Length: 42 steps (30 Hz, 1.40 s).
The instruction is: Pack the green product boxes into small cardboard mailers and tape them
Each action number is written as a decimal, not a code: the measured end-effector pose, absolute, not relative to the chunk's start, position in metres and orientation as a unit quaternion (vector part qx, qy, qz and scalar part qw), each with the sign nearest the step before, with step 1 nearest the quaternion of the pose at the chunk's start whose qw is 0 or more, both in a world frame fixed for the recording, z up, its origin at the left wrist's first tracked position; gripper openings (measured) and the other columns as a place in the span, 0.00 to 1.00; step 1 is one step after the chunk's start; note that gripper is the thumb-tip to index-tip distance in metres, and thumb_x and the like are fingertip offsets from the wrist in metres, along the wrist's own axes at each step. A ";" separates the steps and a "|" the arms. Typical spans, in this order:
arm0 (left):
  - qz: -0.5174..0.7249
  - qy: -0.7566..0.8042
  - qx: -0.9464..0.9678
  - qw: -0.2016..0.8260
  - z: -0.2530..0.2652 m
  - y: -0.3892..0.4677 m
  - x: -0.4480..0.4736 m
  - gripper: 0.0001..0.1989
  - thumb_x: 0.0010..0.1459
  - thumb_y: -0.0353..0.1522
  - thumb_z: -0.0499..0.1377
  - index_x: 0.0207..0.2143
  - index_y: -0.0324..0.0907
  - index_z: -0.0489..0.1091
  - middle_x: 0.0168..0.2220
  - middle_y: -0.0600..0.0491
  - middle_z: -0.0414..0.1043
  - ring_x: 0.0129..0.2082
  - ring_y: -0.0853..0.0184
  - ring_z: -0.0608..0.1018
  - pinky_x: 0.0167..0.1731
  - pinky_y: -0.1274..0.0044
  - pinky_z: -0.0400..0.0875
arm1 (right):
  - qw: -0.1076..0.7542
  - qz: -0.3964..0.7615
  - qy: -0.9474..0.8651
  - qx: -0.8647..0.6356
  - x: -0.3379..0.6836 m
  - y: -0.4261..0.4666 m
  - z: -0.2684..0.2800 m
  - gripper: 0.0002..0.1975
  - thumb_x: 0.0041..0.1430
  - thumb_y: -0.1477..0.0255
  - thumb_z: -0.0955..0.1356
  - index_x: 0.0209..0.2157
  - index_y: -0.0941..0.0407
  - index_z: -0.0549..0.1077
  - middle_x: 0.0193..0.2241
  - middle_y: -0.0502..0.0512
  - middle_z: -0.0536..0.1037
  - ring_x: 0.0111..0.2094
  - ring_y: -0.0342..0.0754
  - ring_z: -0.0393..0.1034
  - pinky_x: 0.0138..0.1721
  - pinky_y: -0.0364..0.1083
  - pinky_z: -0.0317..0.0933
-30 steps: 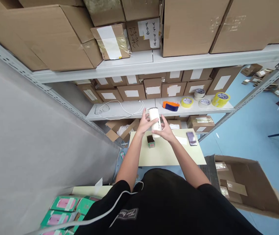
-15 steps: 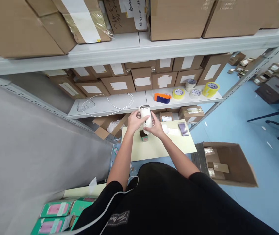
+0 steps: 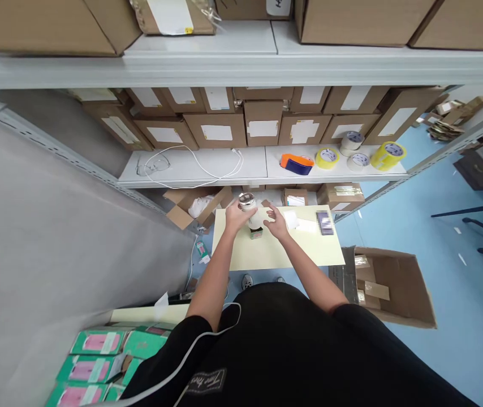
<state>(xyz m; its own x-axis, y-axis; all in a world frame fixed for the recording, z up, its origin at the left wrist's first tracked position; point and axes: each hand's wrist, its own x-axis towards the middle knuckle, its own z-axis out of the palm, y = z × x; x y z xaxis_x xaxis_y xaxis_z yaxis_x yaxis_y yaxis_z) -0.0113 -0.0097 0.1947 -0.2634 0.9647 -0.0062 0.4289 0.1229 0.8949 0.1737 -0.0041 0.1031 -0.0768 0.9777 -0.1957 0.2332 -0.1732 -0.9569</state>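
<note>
My left hand [image 3: 235, 217] grips a white tumbler [image 3: 255, 219] with a silvery rim near its top. The tumbler stands over a small green box [image 3: 257, 233] on the pale yellow table [image 3: 284, 255]. Its base meets the box's open top; how far inside it sits I cannot tell. Just right of the tumbler, my right hand [image 3: 277, 224] is open, fingers apart, and seems to hold nothing. White papers [image 3: 306, 225] and a dark purple item [image 3: 324, 223], blurred out, lie farther right on the table.
Above the table, a shelf [image 3: 241, 168] bears cartons, a white cable [image 3: 194, 155], tape rolls [image 3: 327, 157] and an orange-and-blue tape dispenser [image 3: 296, 164]. An open carton [image 3: 398, 282] stands on the floor at right. Green boxes [image 3: 89, 370] are stacked at lower left.
The tumbler has gone down to the small green box. My right hand has let go of it and moved slightly right. The camera view has shifted.
</note>
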 end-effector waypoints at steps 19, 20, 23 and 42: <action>0.480 0.626 0.444 0.425 0.113 -0.005 -0.034 0.39 0.46 0.33 0.74 0.61 0.47 0.66 0.56 0.46 0.78 0.56 0.59 0.80 0.56 0.67 0.75 | 0.267 0.423 -0.507 -0.702 0.143 -0.001 0.022 0.06 0.51 0.69 0.68 0.24 0.52 0.75 0.32 0.54 0.84 0.41 0.54 0.79 0.47 0.47 0.69; 0.477 0.632 0.444 0.420 0.113 -0.006 -0.037 0.39 0.46 0.33 0.74 0.60 0.47 0.66 0.55 0.46 0.78 0.56 0.58 0.80 0.56 0.67 0.75 | 0.268 0.421 -0.502 -0.707 0.142 -0.001 0.021 0.06 0.51 0.68 0.67 0.23 0.52 0.74 0.30 0.54 0.84 0.39 0.54 0.78 0.45 0.47 0.69; 0.474 0.639 0.455 0.400 0.112 -0.009 -0.045 0.39 0.46 0.35 0.75 0.60 0.47 0.66 0.56 0.46 0.77 0.56 0.58 0.80 0.55 0.68 0.75 | 0.270 0.417 -0.478 -0.725 0.138 -0.002 0.017 0.09 0.52 0.65 0.66 0.21 0.52 0.72 0.25 0.54 0.82 0.34 0.52 0.77 0.38 0.45 0.68; 0.342 0.619 0.602 0.371 0.069 -0.029 -0.030 0.33 0.47 0.28 0.72 0.56 0.47 0.70 0.59 0.44 0.75 0.63 0.52 0.74 0.63 0.62 0.67 | 0.333 0.431 -0.401 -0.737 0.127 -0.022 0.011 0.18 0.53 0.52 0.69 0.22 0.51 0.68 0.18 0.51 0.75 0.28 0.49 0.73 0.29 0.44 0.64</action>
